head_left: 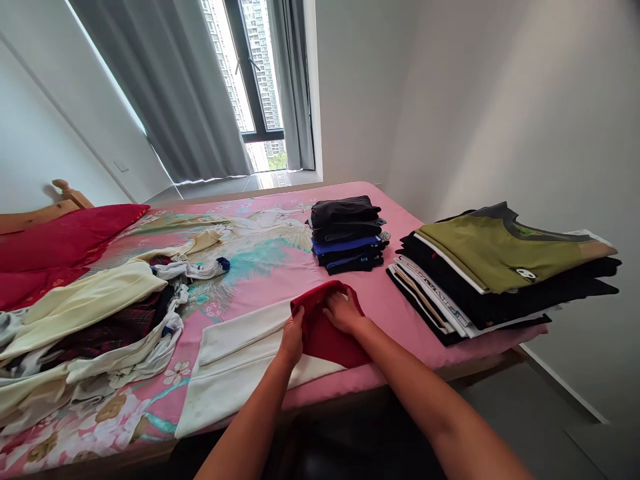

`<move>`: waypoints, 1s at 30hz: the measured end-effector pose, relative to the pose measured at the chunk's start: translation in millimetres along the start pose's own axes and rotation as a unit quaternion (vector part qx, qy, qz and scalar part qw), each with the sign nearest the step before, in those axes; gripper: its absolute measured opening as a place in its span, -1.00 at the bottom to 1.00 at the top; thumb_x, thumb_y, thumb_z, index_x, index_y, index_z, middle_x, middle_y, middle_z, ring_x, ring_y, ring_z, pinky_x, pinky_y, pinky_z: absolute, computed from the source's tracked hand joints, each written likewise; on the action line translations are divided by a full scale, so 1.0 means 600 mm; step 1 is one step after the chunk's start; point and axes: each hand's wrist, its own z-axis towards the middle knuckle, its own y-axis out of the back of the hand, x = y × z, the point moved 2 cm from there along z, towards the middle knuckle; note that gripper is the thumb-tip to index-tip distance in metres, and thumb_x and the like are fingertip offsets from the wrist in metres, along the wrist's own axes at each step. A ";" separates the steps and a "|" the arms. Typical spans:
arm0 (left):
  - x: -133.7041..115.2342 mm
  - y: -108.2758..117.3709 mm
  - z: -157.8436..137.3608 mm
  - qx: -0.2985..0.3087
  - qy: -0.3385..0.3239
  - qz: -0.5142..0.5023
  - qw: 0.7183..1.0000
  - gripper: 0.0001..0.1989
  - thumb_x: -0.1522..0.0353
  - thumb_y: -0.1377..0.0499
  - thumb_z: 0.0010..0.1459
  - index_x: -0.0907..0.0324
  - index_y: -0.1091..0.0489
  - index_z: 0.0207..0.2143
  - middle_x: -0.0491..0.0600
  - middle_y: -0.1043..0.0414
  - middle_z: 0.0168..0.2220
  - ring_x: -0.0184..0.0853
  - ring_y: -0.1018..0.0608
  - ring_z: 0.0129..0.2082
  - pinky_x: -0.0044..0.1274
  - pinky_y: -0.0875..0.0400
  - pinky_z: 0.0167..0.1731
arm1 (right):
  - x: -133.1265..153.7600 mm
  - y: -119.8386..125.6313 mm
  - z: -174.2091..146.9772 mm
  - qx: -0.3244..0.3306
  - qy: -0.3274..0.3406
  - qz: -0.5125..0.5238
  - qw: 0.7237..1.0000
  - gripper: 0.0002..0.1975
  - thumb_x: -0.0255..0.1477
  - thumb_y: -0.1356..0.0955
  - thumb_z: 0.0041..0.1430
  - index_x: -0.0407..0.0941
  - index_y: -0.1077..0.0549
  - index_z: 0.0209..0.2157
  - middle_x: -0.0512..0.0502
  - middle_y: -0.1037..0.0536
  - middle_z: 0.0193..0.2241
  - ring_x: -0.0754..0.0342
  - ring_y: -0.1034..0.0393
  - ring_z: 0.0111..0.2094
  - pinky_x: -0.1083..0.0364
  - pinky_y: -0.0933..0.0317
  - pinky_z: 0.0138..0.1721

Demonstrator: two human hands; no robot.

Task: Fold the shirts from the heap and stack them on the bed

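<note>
- Head view: on the pink bed point(270, 283), folding seemed in hand; the next move likely called for squaring the red cloth point(320, 340).
- The white garment point(240, 373) lay flat along the bed's near edge.
- The red cloth covered its right end, rumpled, one edge raised.
- The left hand point(293, 339) pinched that edge; the right hand point(344, 311) rested on the red, fingers apart.

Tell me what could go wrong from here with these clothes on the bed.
The olive shirt atop the uneven stack juts out past lower layers, so a bump might topple it. The white garment reaches the near edge of the bed and could slide off if tugged. The left hand pinches the red fabric, so uneven pulling may crease it.
</note>
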 end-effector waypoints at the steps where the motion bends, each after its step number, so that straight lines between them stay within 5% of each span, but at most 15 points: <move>1: 0.004 -0.001 -0.001 0.014 0.002 -0.007 1.000 -0.53 0.03 -0.05 0.15 0.19 -0.50 -0.17 0.04 -0.56 -0.36 -0.13 -0.54 -0.16 -0.31 -0.43 -0.11 | -0.013 0.001 0.007 0.004 -0.020 -0.015 1.000 -0.55 -0.29 -0.18 0.27 -0.17 -0.28 0.13 -0.27 -0.29 0.16 -0.12 0.00 0.23 -0.28 0.49 0.24; 5: 0.025 -0.024 -0.014 0.102 -0.019 -0.009 0.995 -0.48 0.08 0.07 0.23 0.18 -0.43 0.01 0.06 -0.51 -0.07 -0.13 -0.47 0.02 -0.25 -0.33 0.05 | -0.050 -0.003 0.008 -0.005 -0.054 -0.031 0.998 -0.49 -0.25 -0.13 0.29 -0.10 -0.14 0.23 -0.21 -0.16 0.24 -0.12 0.21 0.30 -0.36 0.59 0.19; 7: 0.030 -0.038 -0.028 0.152 -0.072 0.082 0.982 -0.54 0.13 0.06 0.23 0.07 -0.38 0.08 0.00 -0.36 0.12 -0.15 -0.33 0.17 -0.17 -0.07 0.21 | -0.062 -0.010 0.001 -0.016 -0.087 -0.025 0.996 -0.46 -0.29 -0.12 0.28 -0.09 -0.07 0.26 -0.19 -0.07 0.28 -0.14 0.28 0.32 -0.35 0.50 0.20; 10: 0.030 -0.053 -0.054 0.240 -0.166 0.258 0.921 -0.55 0.10 -0.14 0.11 -0.12 -0.37 0.07 -0.09 -0.17 0.25 -0.08 -0.07 0.30 -0.01 0.43 0.23 | -0.082 -0.013 -0.010 -0.063 -0.151 -0.012 0.986 -0.48 -0.36 -0.12 0.26 -0.14 -0.13 0.24 -0.19 -0.09 0.28 -0.17 0.22 0.30 -0.27 0.35 0.22; 12: 0.026 -0.054 -0.062 0.281 -0.194 0.310 0.887 -0.49 0.06 -0.23 0.00 -0.15 -0.38 0.05 -0.07 -0.14 0.27 -0.02 -0.03 0.31 0.06 0.51 0.18 | -0.098 -0.003 -0.017 -0.127 -0.190 0.008 0.973 -0.52 -0.42 -0.11 0.24 -0.19 -0.25 0.17 -0.23 -0.23 0.20 -0.16 0.07 0.25 -0.18 0.23 0.22; 16: 0.018 -0.036 -0.043 0.200 -0.190 0.303 0.912 -0.67 0.22 -0.05 0.21 -0.03 -0.42 0.00 -0.02 -0.35 0.13 -0.18 -0.27 0.22 -0.06 0.17 0.24 | -0.100 0.036 -0.023 -0.207 -0.226 0.029 0.951 -0.53 -0.50 -0.05 0.23 -0.27 -0.33 0.07 -0.30 -0.37 0.06 -0.08 -0.15 0.13 -0.05 0.08 0.19; 20: 0.023 -0.017 -0.013 0.089 -0.187 0.377 0.903 -0.60 0.46 0.04 0.19 0.08 -0.41 0.01 0.01 -0.33 0.15 -0.24 -0.26 0.22 -0.20 0.05 0.24 | -0.025 0.051 -0.009 -0.201 -0.097 0.050 0.973 -0.55 -0.43 -0.05 0.27 -0.18 -0.35 0.06 -0.20 -0.37 0.09 -0.01 -0.12 0.16 0.00 0.15 0.23; 24: 0.048 -0.006 -0.007 0.098 -0.121 0.476 0.865 -0.48 0.26 -0.07 0.17 0.11 -0.23 0.19 0.10 -0.11 0.27 -0.05 -0.08 0.30 0.00 0.19 0.21 | 0.039 0.002 0.009 -0.087 -0.057 0.016 0.994 -0.50 -0.28 -0.09 0.30 -0.16 -0.23 0.19 -0.17 -0.16 0.25 -0.05 0.13 0.29 -0.10 0.39 0.28; 30: 0.079 0.001 -0.026 0.110 -0.112 0.499 0.852 -0.38 0.08 -0.02 0.18 0.03 -0.10 0.26 0.05 0.04 0.33 -0.08 0.03 0.33 -0.03 0.35 0.23 | 0.024 -0.077 0.001 -0.006 -0.109 -0.052 0.993 -0.35 -0.12 -0.13 0.26 -0.13 -0.04 0.29 -0.22 0.08 0.33 -0.15 0.34 0.33 -0.24 0.54 0.25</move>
